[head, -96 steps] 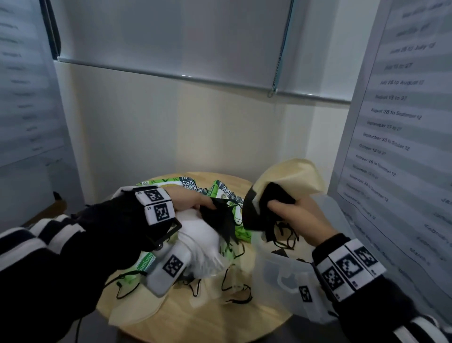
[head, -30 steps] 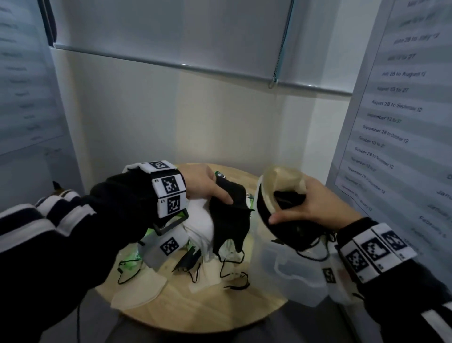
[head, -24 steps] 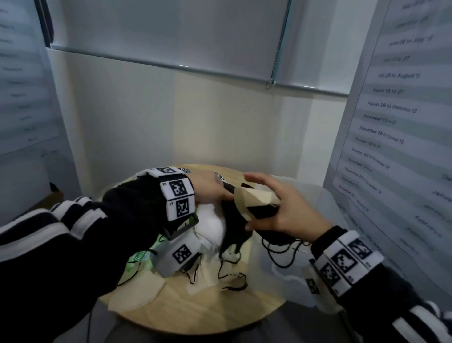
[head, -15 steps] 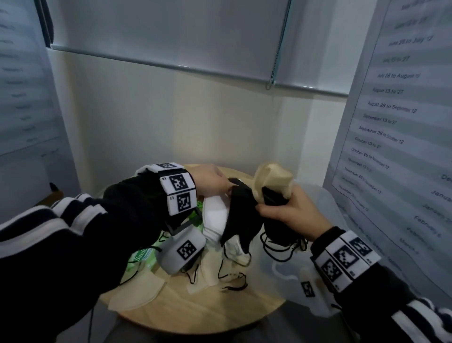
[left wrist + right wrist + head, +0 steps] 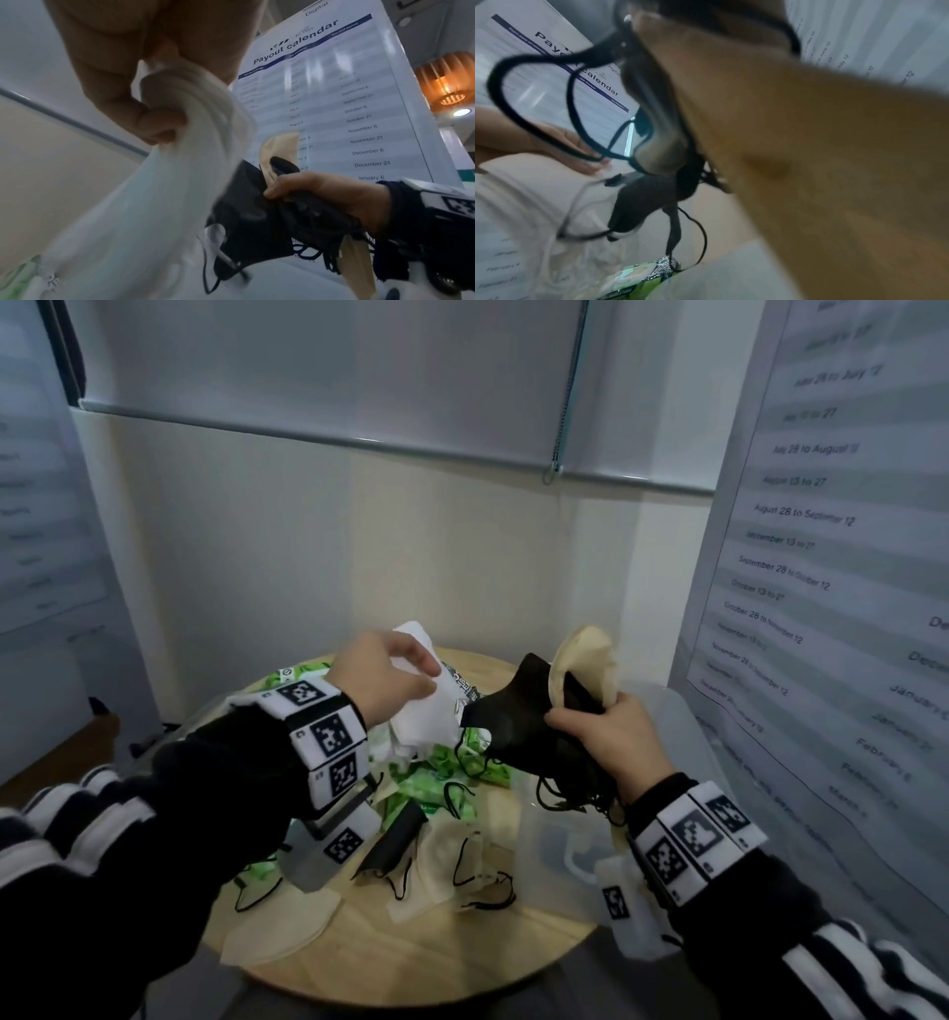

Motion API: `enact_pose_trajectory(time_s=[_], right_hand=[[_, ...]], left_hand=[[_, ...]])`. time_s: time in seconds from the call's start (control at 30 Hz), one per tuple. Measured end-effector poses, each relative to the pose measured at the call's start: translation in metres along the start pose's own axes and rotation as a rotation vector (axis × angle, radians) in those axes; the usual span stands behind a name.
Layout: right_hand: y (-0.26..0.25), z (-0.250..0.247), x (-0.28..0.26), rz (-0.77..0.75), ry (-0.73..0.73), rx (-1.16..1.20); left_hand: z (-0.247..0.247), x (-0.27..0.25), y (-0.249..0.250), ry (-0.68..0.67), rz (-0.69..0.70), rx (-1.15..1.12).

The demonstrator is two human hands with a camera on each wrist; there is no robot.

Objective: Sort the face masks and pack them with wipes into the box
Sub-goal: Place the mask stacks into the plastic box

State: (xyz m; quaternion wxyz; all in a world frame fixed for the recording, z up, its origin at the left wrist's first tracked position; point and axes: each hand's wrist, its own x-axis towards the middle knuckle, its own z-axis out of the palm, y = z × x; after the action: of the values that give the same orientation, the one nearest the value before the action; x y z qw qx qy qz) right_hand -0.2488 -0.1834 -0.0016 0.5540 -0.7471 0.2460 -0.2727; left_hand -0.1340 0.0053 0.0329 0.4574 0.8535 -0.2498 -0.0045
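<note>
Since half a second ago the black mask (image 5: 506, 719) has passed from the left hand (image 5: 382, 677) into the right hand's bundle, and the left hand has drawn away toward 9 o'clock with only white masks (image 5: 426, 706).

That left hand is clamped on the white masks: in the left wrist view its curled fingers (image 5: 154, 119) bunch the white fabric against the palm. The right hand (image 5: 608, 737) is closed round a bundle of black masks with one beige mask (image 5: 588, 660) sticking up at 12 o'clock of its knuckles; black ear loops (image 5: 570, 796) dangle below it at 6 o'clock.

Both bundles hang above the round wooden table (image 5: 436, 963). Green wipe packets (image 5: 436, 778) lie at the table's centre, between the hands. Loose beige masks (image 5: 441, 860) with black loops lie toward 6 o'clock of the packets, another beige one (image 5: 277, 924) toward 7 o'clock, and a black mask on the table (image 5: 395, 834) sits just beside them. The clear plastic box (image 5: 560, 845) stands at the table's 3 o'clock edge, directly beneath the right hand. A payout calendar poster (image 5: 832, 588) fills the wall at 3 o'clock.
</note>
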Motion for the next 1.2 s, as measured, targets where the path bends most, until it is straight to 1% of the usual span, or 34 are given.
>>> enact_pose_trajectory(time_s=[0.07, 0.13, 0.2, 0.27, 0.4, 0.5, 0.57, 0.63, 0.7, 0.73, 0.77, 0.8, 0.9, 0.97, 1.03, 1.1, 1.17, 1.2], right_hand=[[0.003, 0.005, -0.002, 0.019, 0.035, 0.036], [0.007, 0.012, -0.004, 0.030, 0.082, 0.065], [0.008, 0.021, -0.007, 0.042, 0.100, 0.106], [0.007, 0.032, -0.011, 0.044, 0.096, 0.152], [0.002, 0.045, -0.021, 0.016, 0.083, 0.285], [0.003, 0.037, -0.020, 0.008, 0.167, 0.332], [0.006, 0.025, -0.015, 0.004, 0.227, 0.311], [0.011, 0.013, -0.010, 0.005, 0.269, 0.276], [0.014, 0.007, -0.008, 0.009, 0.269, 0.264], [0.016, 0.006, -0.008, 0.010, 0.252, 0.269], [0.015, 0.009, -0.010, 0.015, 0.232, 0.269], [0.014, 0.014, -0.012, 0.015, 0.201, 0.271], [0.008, 0.033, -0.022, 0.018, 0.086, 0.303], [0.004, 0.042, -0.027, -0.002, 0.014, 0.304], [-0.001, 0.043, -0.031, -0.043, 0.011, 0.285], [-0.005, 0.039, -0.031, -0.101, 0.014, 0.296], [-0.011, 0.036, -0.032, -0.141, -0.022, 0.330], [-0.013, 0.036, -0.031, -0.146, -0.046, 0.337]], left_hand=[[0.000, -0.004, 0.002, 0.036, 0.040, 0.038], [0.005, -0.011, 0.007, 0.048, 0.108, 0.151], [0.014, -0.019, 0.011, 0.041, 0.181, 0.257], [0.026, -0.023, 0.013, 0.010, 0.204, 0.316], [0.037, -0.020, 0.015, -0.063, 0.125, 0.323], [0.031, -0.015, 0.015, -0.070, 0.067, 0.304], [0.019, -0.009, 0.011, -0.072, 0.027, 0.312], [0.007, -0.004, 0.007, -0.040, -0.009, 0.297], [-0.002, -0.003, 0.008, 0.048, -0.014, 0.257], [-0.004, -0.004, 0.010, 0.077, 0.005, 0.235], [-0.003, -0.006, 0.014, 0.075, 0.041, 0.215], [0.001, -0.009, 0.017, 0.032, 0.073, 0.195], [0.024, -0.018, 0.028, -0.190, 0.141, 0.158], [0.038, -0.021, 0.033, -0.261, 0.152, 0.117], [0.044, -0.018, 0.033, -0.276, 0.101, 0.002], [0.044, -0.012, 0.031, -0.285, 0.017, -0.206], [0.043, -0.008, 0.030, -0.288, -0.065, -0.409], [0.043, -0.005, 0.028, -0.281, -0.092, -0.466]])
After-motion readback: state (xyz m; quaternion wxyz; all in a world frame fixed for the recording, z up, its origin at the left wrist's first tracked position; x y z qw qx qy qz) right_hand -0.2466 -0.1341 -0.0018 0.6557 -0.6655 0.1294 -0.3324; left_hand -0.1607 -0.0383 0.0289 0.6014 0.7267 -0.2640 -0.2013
